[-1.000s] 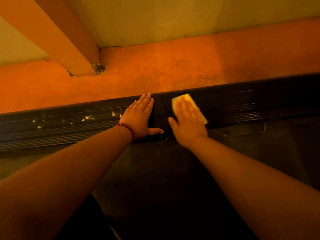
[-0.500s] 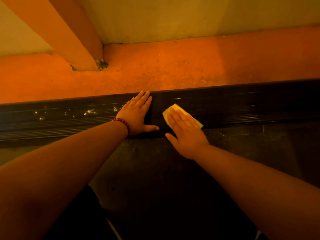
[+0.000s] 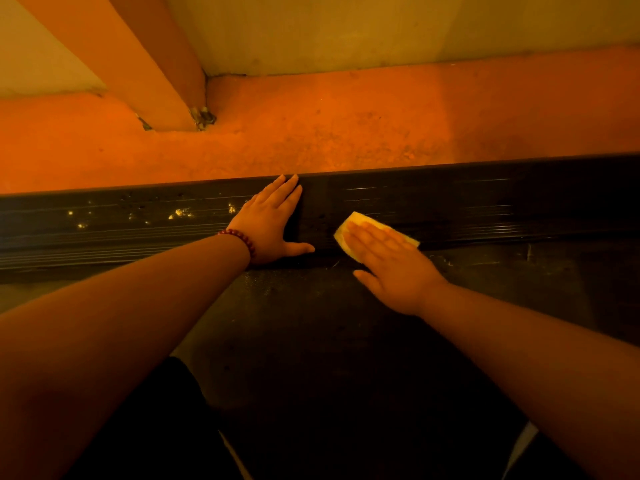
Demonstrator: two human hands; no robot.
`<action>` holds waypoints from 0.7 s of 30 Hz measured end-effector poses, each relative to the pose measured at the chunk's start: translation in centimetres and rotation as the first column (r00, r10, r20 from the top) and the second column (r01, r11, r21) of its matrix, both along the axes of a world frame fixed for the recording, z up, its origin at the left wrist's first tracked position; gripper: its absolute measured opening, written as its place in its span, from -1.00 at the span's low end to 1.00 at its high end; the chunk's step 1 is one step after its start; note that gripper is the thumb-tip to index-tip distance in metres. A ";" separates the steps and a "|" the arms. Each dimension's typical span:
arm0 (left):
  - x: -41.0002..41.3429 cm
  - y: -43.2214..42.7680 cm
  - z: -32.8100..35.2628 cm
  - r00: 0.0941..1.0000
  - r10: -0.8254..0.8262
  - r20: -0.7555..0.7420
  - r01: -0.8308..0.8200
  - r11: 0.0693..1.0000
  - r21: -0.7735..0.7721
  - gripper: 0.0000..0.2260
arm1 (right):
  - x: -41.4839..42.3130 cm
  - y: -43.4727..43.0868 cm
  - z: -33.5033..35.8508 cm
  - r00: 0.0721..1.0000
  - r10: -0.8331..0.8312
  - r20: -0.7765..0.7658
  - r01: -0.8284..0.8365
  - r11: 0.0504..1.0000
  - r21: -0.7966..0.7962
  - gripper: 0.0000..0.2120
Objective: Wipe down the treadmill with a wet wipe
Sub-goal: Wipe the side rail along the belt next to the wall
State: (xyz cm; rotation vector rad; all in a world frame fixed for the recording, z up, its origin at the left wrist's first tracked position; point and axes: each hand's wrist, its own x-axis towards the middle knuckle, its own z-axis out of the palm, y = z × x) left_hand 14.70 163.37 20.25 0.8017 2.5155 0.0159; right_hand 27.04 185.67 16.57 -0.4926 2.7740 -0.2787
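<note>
The treadmill's dark ribbed side rail (image 3: 485,209) runs across the view, with the black belt (image 3: 329,341) below it. My right hand (image 3: 391,265) lies flat on a folded pale yellow wet wipe (image 3: 353,225), pressing it against the near part of the rail; most of the wipe is hidden under my fingers. My left hand (image 3: 270,221), with a red bead bracelet on the wrist, rests flat on the rail just left of the wipe, fingers together and reaching the rail's far edge. Pale specks of dirt (image 3: 180,213) dot the rail to the left.
Beyond the rail is an orange-lit floor (image 3: 346,133) meeting a pale wall (image 3: 381,29). A slanted post (image 3: 145,64) is bolted to the floor at the back left. Dark clothing (image 3: 145,427) shows at the bottom.
My right hand has drawn the wipe back from the rail's far part towards its near edge and slightly left. The left hand has stayed flat on the rail.
</note>
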 end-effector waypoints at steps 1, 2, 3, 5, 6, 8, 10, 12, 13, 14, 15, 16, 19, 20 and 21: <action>0.0 -0.3 -0.1 1.000 0.001 -0.006 -0.001 1.000 0.002 -0.03 | 0.5 1.4 -0.2 1.000 0.000 -0.015 0.000 0.999 0.035 -0.36; 0.1 -0.4 -0.2 1.000 0.002 -0.013 -0.002 1.000 0.004 -0.03 | 0.8 2.5 -0.2 1.000 -0.002 0.003 0.002 0.998 0.070 -0.37; 0.2 -0.5 -0.2 1.000 0.003 -0.016 -0.003 1.000 0.004 -0.03 | 1.0 3.1 -0.2 1.000 0.000 0.017 -0.001 0.996 0.087 -0.37; 0.3 -0.5 -0.3 1.000 0.011 -0.010 -0.011 1.000 0.003 -0.03 | 0.3 2.1 0.1 0.998 -0.003 0.060 -0.001 0.998 0.057 -0.34; 0.3 -0.5 -0.4 1.000 0.016 -0.006 -0.016 1.000 0.004 -0.03 | -0.3 0.9 0.4 0.998 0.001 0.058 -0.003 0.999 0.033 -0.32; 0.2 -0.4 -0.4 1.000 0.013 -0.002 -0.013 1.000 0.002 -0.03 | -1.9 -1.5 0.5 0.996 0.028 0.079 -0.029 0.999 0.015 -0.32; -0.1 -0.6 -0.3 1.000 -0.004 -0.004 0.004 1.000 -0.004 -0.03 | -2.9 -2.4 0.7 0.991 0.087 0.100 -0.089 0.996 0.017 -0.35; -0.1 -0.9 -0.2 1.000 0.003 0.007 -0.003 1.000 0.001 -0.03 | -2.6 -1.0 0.8 0.981 0.168 0.098 -0.170 0.985 0.011 -0.36; -0.1 -1.0 -0.2 1.000 0.012 0.012 -0.012 1.000 0.004 -0.04 | -2.2 0.2 0.7 0.975 0.206 0.085 -0.207 0.978 0.007 -0.36; 0.0 -1.1 -0.2 1.000 0.017 0.016 -0.017 1.000 0.003 -0.04 | -1.8 1.4 0.6 0.970 0.228 0.083 -0.229 0.973 -0.003 -0.36; 0.1 -1.1 -0.3 1.000 0.018 0.015 -0.018 1.000 0.001 -0.04 | -1.4 2.6 0.4 0.967 0.238 0.090 -0.238 0.971 -0.008 -0.36; 0.1 -1.1 -0.4 1.000 0.018 0.012 -0.018 1.000 -0.001 -0.04 | -1.3 3.5 0.4 0.964 0.244 0.106 -0.245 0.969 0.005 -0.36; 0.0 -1.2 -0.8 1.000 0.017 0.008 -0.017 1.000 -0.006 -0.03 | -1.9 2.6 0.8 0.966 0.225 0.128 -0.230 0.973 0.020 -0.33; 0.0 -1.2 -0.8 1.000 0.015 0.010 -0.015 1.000 -0.006 -0.03 | -2.5 1.5 1.0 0.968 0.224 0.113 -0.226 0.974 0.009 -0.33; -0.1 -1.2 -0.8 1.000 0.008 0.012 -0.008 1.000 -0.007 -0.03 | -3.0 0.3 1.1 0.967 0.230 0.109 -0.230 0.973 -0.004 -0.34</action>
